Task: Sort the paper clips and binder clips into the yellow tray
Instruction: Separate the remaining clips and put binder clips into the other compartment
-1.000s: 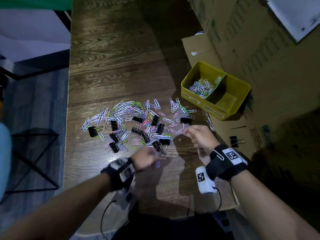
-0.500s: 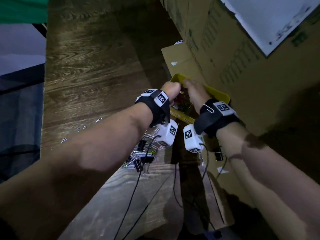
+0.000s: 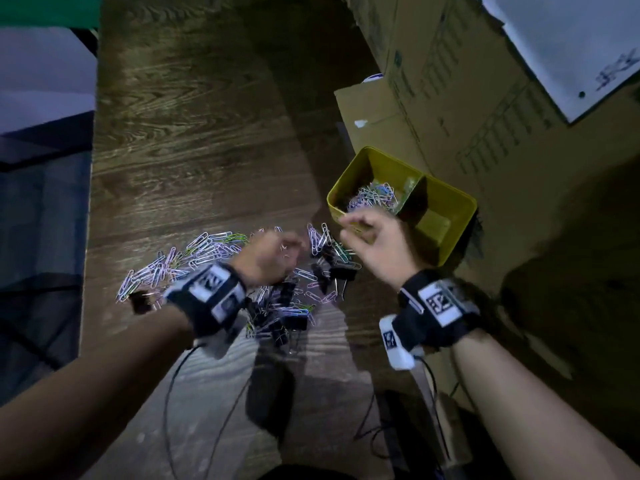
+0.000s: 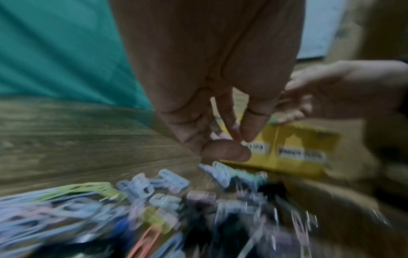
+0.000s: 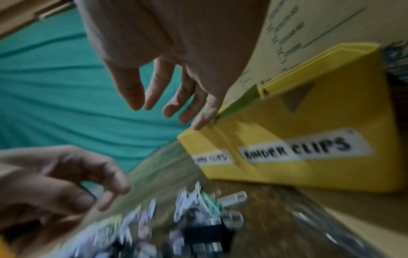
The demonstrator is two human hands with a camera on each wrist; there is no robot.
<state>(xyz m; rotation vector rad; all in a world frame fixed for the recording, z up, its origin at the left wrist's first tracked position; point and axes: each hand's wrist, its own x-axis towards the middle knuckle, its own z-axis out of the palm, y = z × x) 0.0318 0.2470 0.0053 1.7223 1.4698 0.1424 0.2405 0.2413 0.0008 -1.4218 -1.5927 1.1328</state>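
Dark wood-grain desk [image 3: 194, 161], dim light. Yellow tray [image 3: 460, 206] at the right edge of the desk, against cardboard boxes [image 3: 467, 109]; long axis running from near-left to far-right, divider wall across the middle. Left compartment holding a heap of pale paper clips [image 3: 374, 197]; right compartment bare-looking, contents not discernible. Front wall of the tray [image 5: 309, 122] labelled, "BINDER CLIPS" legible on the right label, left label too blurred to read in full.

Loose pile of paper clips [image 3: 194, 251] spread across the desk, band running left to right, clips pointing every way. Black binder clips [image 3: 341, 273] mixed into the right and near part of the pile, wire handles pointing mostly toward the viewer.

Left hand [image 3: 268, 258] above the middle of the pile, fingers [image 4: 232, 115] drawn down to the thumb in a pinch; something pale between the tips, too blurred to name. Same hand visible in the right wrist view [image 5: 55, 181], fingers curled.

Right hand [image 3: 377, 240] just in front of the tray's near-left corner, fingers [image 5: 154, 90] loosely spread and hanging, nothing held. Little finger close to the tray rim in the right wrist view; contact not certain.

Black straps with white tags on both wrists. Thin cables [image 3: 173, 410] trailing over the near desk. Teal cloth [image 4: 61, 48] behind the hands in both wrist views.
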